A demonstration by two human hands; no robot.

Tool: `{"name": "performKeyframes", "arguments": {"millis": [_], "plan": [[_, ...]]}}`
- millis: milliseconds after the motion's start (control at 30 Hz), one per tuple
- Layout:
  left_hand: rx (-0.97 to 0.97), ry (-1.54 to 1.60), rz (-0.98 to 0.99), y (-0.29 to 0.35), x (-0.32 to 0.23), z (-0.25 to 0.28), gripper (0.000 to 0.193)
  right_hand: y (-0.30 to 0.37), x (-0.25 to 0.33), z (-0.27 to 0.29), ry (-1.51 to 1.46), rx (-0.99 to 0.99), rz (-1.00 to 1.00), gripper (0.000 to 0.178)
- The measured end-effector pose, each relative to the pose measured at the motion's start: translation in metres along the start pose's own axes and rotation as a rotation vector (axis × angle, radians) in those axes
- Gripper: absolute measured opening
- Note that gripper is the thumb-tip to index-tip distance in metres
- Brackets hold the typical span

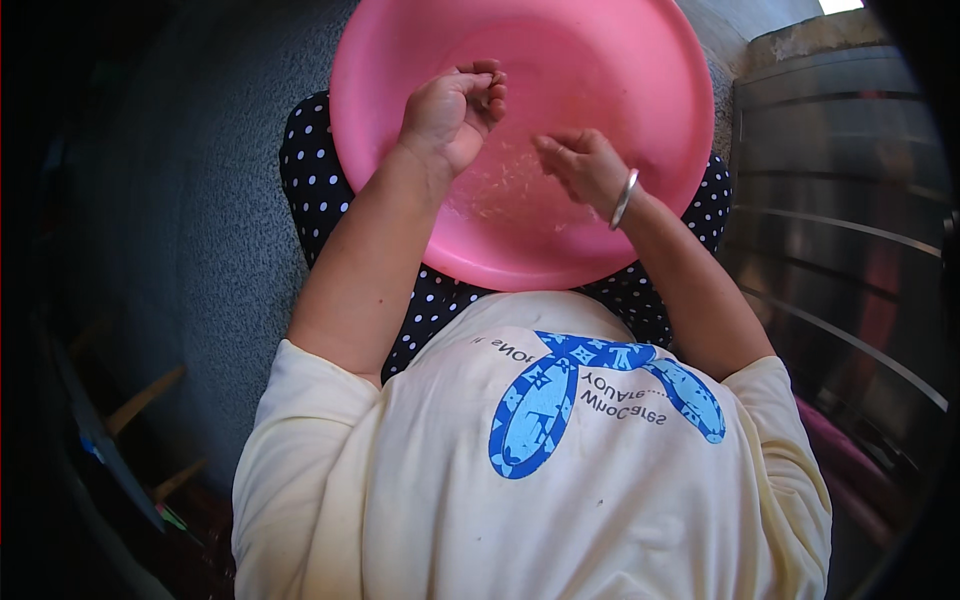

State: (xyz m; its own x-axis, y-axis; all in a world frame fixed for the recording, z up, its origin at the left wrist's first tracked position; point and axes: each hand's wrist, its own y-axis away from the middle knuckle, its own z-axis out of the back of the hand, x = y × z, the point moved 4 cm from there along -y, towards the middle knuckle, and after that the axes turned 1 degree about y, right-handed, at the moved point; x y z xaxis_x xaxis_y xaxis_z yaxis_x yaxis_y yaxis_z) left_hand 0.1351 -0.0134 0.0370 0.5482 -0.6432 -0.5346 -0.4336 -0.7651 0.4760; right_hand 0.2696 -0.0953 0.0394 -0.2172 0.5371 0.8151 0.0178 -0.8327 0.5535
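A wide pink basin [366, 60] rests across my lap. Thin pale shreds [490, 205] lie scattered over its floor, too small to name. Above the middle of the basin is my left hand [455, 115], palm turned inward, its fingers curled and the thumb pressed to the forefinger. A tiny dark speck seems to show at that pinch, but I cannot make out what it is. To the right and slightly nearer hovers my right hand [582, 168], apart from the left, thumb and forefinger closed together. Whatever it pinches is hidden. A silver bangle [624, 199] circles the right wrist.
Polka-dot trousers [315, 160] cover my legs under the basin. A rough grey surface [235, 220] extends on the left. On the right stands a grey panelled metal surface [835, 190] with horizontal bars. Wooden pieces [146, 400] show at the dim lower left.
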Motion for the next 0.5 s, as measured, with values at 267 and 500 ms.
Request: {"name": "performKeyframes", "arguments": {"millis": [267,500], "plan": [[-0.023,-0.02,0.008,0.001,0.0,-0.001,0.014,-0.031,-0.023,0.036,0.949,-0.211,0.366,0.031],[-0.011,-0.019,0.012,0.001,-0.001,0.003,0.015,-0.004,-0.02,-0.03,0.92,0.078,0.27,0.036]]}}
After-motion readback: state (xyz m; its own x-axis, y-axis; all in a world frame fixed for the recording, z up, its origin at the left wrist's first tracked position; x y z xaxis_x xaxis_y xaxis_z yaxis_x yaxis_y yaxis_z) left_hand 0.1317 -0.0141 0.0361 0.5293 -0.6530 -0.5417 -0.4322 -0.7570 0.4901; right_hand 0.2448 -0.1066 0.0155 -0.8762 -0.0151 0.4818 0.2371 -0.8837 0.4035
